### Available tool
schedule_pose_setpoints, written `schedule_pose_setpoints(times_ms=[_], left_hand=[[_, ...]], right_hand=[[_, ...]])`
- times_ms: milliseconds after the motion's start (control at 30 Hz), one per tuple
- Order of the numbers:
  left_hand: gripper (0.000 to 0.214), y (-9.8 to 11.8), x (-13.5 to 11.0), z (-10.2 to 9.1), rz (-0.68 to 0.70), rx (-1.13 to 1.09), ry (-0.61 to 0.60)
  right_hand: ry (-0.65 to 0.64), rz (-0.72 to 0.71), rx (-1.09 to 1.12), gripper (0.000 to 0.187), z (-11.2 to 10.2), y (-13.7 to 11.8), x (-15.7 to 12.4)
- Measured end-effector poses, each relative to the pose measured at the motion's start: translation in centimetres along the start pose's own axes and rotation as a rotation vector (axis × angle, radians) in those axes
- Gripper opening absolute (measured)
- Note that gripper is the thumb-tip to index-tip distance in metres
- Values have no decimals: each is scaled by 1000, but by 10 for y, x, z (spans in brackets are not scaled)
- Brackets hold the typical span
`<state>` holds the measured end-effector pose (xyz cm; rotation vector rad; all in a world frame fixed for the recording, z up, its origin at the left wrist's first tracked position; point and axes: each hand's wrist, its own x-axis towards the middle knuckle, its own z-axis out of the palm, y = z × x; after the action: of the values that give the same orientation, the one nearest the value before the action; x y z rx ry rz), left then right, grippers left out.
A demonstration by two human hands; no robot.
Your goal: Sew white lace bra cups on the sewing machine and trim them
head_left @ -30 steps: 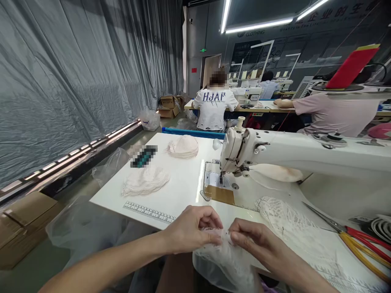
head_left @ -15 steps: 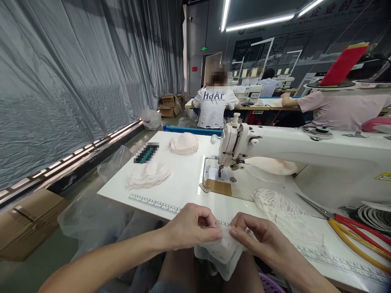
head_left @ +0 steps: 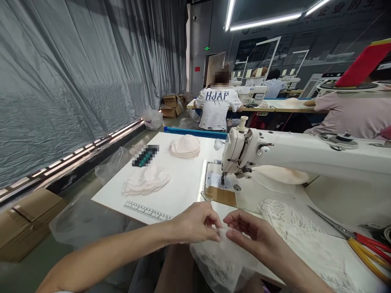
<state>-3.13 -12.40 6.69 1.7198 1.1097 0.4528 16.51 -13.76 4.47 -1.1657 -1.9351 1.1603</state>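
Note:
My left hand (head_left: 197, 223) pinches the upper edge of a thin white lace fabric piece (head_left: 220, 262) at the table's front edge. Close beside it, my right hand (head_left: 255, 235) has its thumb on the same edge, with the index finger slightly lifted; its grip is partly hidden. The lace hangs down over my lap. Just beyond my hands stands a white sewing machine (head_left: 241, 152), its presser foot (head_left: 223, 179) over the metal plate. More white lace (head_left: 290, 221) lies on the table to the right of my right hand.
Two stacks of pale fabric pieces, a near one (head_left: 146, 181) and a far one (head_left: 185, 146), lie on the white table (head_left: 180, 189). Scissors (head_left: 351, 236) with red and yellow handles rest at right. Cardboard boxes (head_left: 26, 228) and plastic bags stand left; co-workers sit ahead.
The view has shifted slightly, so the machine and scissors appear farther right and lower. My right fingers have loosened a little, and the lace hangs more spread out.

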Motion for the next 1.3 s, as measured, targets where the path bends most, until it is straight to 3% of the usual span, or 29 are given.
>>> schedule_pose_setpoints(times_ms=[133, 300, 433, 500, 567, 667, 767, 1000, 1100, 1200, 1300], left_hand=[[19, -7, 33, -5, -10, -63, -65], [15, -9, 75, -8, -51, 119, 23], [15, -11, 105, -11, -53, 248, 54], [11, -13, 114, -10, -51, 306, 63], [6, -15, 119, -9, -45, 349, 55], [8, -16, 121, -9, -36, 386, 39], [16, -16, 120, -12, -22, 392, 23], [23, -14, 119, -19, -5, 332, -31], [26, -13, 120, -21, 1, 286, -38], [26, -12, 119, -21, -4, 241, -42], [22, -13, 116, -21, -3, 240, -45]], right_hand=[[47, 22, -94, 21, -10, 18, 25], [152, 3, -263, 12, -28, 39, 48], [287, -72, -428, 17, -33, 53, 51], [347, -179, -539, 20, -30, 58, 48], [322, -338, -678, 19, -25, 62, 43], [183, -514, -863, 25, -22, 67, 41], [157, -547, -947, 38, -25, 72, 43], [173, -591, -1004, 31, -33, 75, 44], [254, -550, -979, 28, -35, 74, 45], [345, -390, -835, 29, -37, 76, 52], [282, -175, -568, 25, -38, 83, 63]])
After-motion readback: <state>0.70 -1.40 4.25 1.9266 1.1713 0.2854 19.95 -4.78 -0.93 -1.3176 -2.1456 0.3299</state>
